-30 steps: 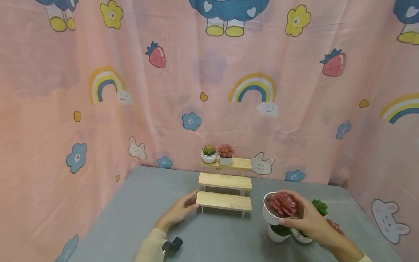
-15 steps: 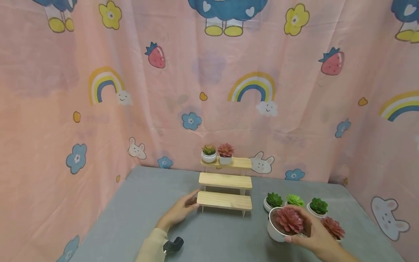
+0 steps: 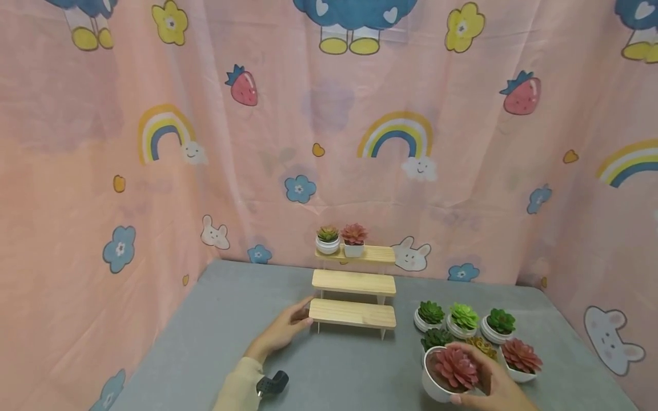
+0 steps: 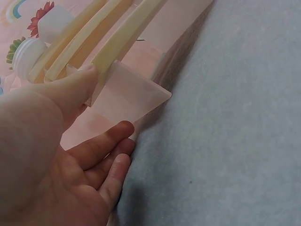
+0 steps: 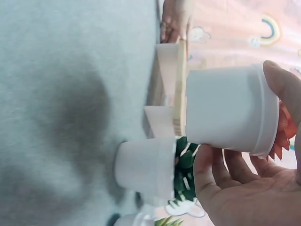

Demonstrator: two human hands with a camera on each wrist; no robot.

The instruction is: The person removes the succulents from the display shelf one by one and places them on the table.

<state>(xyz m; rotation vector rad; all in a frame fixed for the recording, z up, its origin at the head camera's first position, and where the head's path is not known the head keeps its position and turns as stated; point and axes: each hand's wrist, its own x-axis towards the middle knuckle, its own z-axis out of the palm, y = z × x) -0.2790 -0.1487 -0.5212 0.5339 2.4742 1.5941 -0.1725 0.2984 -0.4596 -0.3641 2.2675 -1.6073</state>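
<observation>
In the head view my right hand holds a white pot with a red succulent. The right wrist view shows the thumb at the rim and fingers along the side of this white pot, raised above the table. Just behind it stands a white pot with a dark green succulent. My left hand rests at the left end of the three-tier wooden shelf. In the left wrist view its thumb touches the board's end, and relaxed fingers lie beside a pale support panel.
A yellow-green succulent and a red succulent stand on the shelf's top tier. Several potted succulents, including a bright green one and a red one, crowd the right of the grey table. A patterned pink curtain hangs behind.
My right hand has carried the red succulent's pot down toward the table's front edge, uncovering the pots behind it. My left hand has stayed at the shelf.
</observation>
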